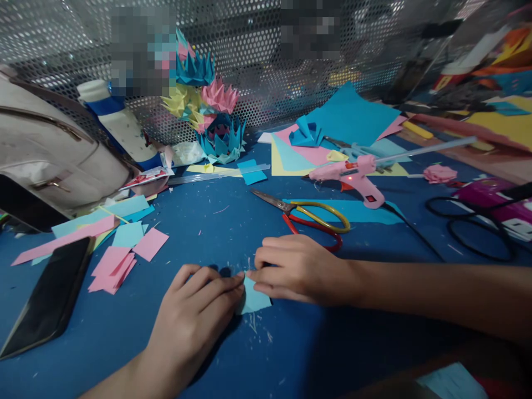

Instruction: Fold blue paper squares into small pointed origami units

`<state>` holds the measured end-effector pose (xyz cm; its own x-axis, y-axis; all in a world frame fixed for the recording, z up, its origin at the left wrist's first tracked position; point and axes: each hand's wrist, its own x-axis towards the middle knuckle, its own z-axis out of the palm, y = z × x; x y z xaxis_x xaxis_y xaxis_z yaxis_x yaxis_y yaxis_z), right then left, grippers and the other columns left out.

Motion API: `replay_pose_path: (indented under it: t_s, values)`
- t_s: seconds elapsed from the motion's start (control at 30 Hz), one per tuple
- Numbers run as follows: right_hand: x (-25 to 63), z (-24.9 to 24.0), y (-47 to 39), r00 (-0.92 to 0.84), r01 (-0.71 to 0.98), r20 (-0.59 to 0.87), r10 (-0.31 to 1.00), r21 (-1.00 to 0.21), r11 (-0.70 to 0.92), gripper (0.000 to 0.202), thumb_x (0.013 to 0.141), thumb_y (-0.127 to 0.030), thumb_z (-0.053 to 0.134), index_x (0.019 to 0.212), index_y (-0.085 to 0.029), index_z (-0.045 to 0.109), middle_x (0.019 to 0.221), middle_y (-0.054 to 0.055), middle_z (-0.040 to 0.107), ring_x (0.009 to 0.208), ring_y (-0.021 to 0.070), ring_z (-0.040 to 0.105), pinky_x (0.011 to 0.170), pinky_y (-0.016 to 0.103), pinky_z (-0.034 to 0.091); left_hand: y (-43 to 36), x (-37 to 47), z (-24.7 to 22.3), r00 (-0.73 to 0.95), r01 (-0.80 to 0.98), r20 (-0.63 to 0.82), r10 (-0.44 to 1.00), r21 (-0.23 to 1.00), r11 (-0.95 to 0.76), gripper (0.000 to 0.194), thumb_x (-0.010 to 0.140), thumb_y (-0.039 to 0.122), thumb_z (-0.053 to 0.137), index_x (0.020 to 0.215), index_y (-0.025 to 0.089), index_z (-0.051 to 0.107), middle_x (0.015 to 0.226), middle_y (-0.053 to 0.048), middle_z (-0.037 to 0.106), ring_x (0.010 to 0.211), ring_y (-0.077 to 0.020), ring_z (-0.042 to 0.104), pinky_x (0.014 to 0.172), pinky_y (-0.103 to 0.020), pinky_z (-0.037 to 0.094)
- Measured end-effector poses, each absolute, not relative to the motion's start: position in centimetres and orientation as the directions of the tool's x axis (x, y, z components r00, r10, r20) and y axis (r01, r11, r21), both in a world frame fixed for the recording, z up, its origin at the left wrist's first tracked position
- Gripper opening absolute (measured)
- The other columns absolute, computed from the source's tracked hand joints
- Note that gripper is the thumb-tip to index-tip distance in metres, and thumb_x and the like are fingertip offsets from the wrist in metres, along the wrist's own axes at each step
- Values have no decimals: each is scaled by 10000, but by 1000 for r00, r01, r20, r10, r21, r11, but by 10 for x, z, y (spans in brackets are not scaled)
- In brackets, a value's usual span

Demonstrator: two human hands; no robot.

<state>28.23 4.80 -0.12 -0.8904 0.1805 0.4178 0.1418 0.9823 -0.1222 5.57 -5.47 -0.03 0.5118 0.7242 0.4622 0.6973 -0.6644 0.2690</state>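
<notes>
A perforated panel (257, 83) backs the blue tabletop (187, 238).

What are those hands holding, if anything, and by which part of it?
A small light-blue paper piece: the left hand and right hand touch its upper edge with their fingers. Whether they pinch or just press it cannot be told.

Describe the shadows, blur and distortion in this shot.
Head view: a broad shadow darkens the blue table below the right hand's forearm; head view: the far right edge looks smeared, while the scissors are fairly crisp; head view: the phone near the left edge looks stretched; head view: pixelated blocks hide patches of the mesh panel.
</notes>
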Motion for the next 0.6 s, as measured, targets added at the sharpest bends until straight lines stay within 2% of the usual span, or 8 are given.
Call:
replay_pose_path:
  t_s: [0.13,0.23,0.33,0.6]
  values:
    - [282,-1,49,-894,131,410,181,-147,980,184,1005,-281,550,924,-173,676,899,18,647,762,139,475,651,290,298,-51,57,-3,481,687,450,752,339,-643,161,1009,114,560,1142,151,644,1052,-33,715,873,-165,562,802,-339,376]
    - [281,-2,50,-889,116,427,168,-143,983,200,1004,-269,549,866,-173,658,878,14,639,748,139,460,649,293,290,-46,60,-1,486,735,427,763,274,-621,99,1011,137,552,999,127,650,883,-41,655,772,-170,516,708,-329,343]
    - [280,-2,50,-888,116,432,155,-117,986,247,1010,-260,533,807,-171,642,852,15,627,731,138,445,645,300,281,-42,63,1,489,791,385,783,183,-584,244,1030,152,491,824,120,617,783,-53,585,704,-182,461,649,-336,305]
    - [280,-2,47,-877,112,463,127,-59,992,244,1013,-260,534,824,-158,652,849,25,620,754,147,453,651,303,288,-46,66,2,534,773,403,743,122,-623,274,1048,127,411,889,118,634,807,-67,605,712,-196,424,641,-346,286]
